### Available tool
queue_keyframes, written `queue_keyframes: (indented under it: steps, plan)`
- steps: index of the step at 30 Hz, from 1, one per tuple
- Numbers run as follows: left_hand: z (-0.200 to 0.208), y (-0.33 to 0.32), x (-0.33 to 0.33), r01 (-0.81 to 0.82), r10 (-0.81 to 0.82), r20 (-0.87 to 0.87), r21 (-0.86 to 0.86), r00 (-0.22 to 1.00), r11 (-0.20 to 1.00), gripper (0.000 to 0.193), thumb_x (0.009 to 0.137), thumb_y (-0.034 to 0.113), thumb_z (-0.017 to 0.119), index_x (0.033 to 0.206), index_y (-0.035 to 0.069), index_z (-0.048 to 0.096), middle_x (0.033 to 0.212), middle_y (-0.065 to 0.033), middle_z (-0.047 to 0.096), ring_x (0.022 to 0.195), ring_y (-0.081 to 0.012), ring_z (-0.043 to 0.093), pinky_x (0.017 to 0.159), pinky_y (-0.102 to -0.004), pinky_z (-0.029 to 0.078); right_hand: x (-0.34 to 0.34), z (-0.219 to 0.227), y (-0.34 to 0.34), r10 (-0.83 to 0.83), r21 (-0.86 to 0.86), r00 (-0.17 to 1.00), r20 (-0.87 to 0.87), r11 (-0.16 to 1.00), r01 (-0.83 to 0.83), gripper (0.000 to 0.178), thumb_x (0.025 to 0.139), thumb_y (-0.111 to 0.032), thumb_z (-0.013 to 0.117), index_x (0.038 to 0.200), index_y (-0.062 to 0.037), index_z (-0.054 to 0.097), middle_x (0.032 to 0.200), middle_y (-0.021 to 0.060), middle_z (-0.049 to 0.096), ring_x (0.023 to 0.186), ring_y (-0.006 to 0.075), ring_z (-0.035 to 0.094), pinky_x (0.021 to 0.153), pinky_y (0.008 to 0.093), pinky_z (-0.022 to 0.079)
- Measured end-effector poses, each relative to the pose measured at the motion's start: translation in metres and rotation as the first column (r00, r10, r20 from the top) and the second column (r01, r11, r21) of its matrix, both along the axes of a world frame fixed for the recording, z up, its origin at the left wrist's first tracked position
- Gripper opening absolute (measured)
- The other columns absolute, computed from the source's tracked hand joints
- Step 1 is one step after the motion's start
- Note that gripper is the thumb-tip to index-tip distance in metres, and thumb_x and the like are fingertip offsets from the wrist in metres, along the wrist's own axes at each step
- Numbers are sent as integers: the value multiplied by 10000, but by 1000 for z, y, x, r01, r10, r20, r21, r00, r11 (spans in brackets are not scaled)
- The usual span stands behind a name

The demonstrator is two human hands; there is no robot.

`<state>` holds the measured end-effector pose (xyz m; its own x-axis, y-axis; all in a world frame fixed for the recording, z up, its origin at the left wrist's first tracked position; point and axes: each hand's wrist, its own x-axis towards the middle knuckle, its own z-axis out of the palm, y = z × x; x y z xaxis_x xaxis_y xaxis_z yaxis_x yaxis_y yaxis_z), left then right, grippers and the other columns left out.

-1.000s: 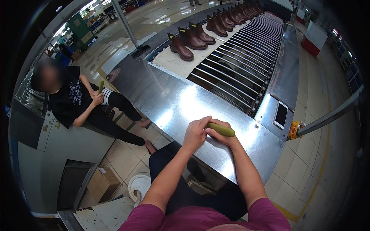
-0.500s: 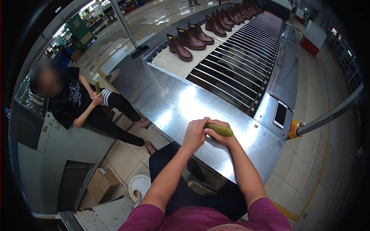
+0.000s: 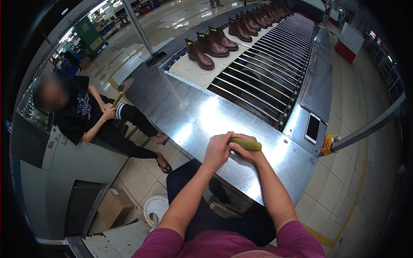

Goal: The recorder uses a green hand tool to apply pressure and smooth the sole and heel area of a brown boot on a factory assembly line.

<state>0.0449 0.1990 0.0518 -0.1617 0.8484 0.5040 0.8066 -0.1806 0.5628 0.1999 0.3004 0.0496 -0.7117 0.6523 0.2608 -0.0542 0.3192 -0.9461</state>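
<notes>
Both my hands rest together on the shiny metal tabletop (image 3: 189,114), fingers closed. An olive-green, smooth, round-ended bar (image 3: 248,144) pokes out between them toward the right; its kind does not show. Around its left end close the fingers of my left hand (image 3: 217,151), and that end is hidden. My right hand (image 3: 250,155) lies beneath and around the bar, its thumb pressed along the near side.
Brown ankle boots (image 3: 200,56) stand in a row on a pale strip beside a roller conveyor (image 3: 262,81). A phone (image 3: 312,128) lies on the right metal edge. To the left sits a co-worker (image 3: 88,103) holding a similar green bar (image 3: 117,99). A post (image 3: 368,129) rises at right.
My hands stay in place; the bar's free end has shifted very slightly right. The co-worker's green bar has tilted from upright to slanting right, and a sandalled foot has moved.
</notes>
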Motion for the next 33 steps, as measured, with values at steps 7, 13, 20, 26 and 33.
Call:
queue_keyframes:
  steps: [7, 13, 20, 26, 33]
  plan:
    - [-1, 0, -2, -2, 2, -7, 6, 1000, 1000, 511, 861, 58, 733, 1350, 87, 591, 1106, -116, 709, 1065, -333, 661, 961, -453, 483, 2, 5, -1, 31, -54, 998, 54, 998, -28, 364, 937, -177, 764, 1239, 19, 711, 1127, 136, 762, 1010, 190, 716, 912, 316, 567]
    - [0, 0, -1, -4, 4, 3, 16, 1000, 1000, 522, 853, 53, 740, 1353, 96, 597, 1105, -110, 710, 1056, -331, 662, 955, -450, 484, 0, 8, -3, 7, -32, 1000, -5, 999, -7, 315, 925, -183, 759, 1179, 3, 734, 1025, 132, 767, 889, 189, 719, 818, 314, 562]
    - [1, -1, -1, -3, 3, 8, -1, 1000, 1000, 528, 855, 48, 738, 1360, 97, 595, 1116, -109, 711, 1063, -330, 661, 964, -447, 481, -1, 6, -3, -6, -27, 1000, -11, 1000, 6, 318, 922, -184, 764, 1175, 6, 734, 1031, 133, 769, 900, 194, 724, 820, 314, 564]
    - [-3, -2, -2, -26, 26, 26, 3, 999, 1000, 501, 865, 56, 735, 1341, 90, 582, 1114, -122, 705, 1074, -342, 656, 977, -456, 475, -1, 2, -2, -3, 23, 1000, -22, 1000, 3, 320, 916, -181, 780, 1174, 2, 735, 1044, 132, 770, 913, 194, 726, 835, 313, 569]
    - [-4, -3, -2, -11, 12, 34, -12, 999, 1000, 508, 874, 63, 733, 1355, 88, 572, 1107, -130, 701, 1083, -344, 651, 989, -455, 469, 0, -1, -2, 5, -20, 1000, 17, 1000, -5, 343, 929, -173, 775, 1206, 22, 720, 1074, 135, 762, 945, 182, 717, 857, 300, 566]
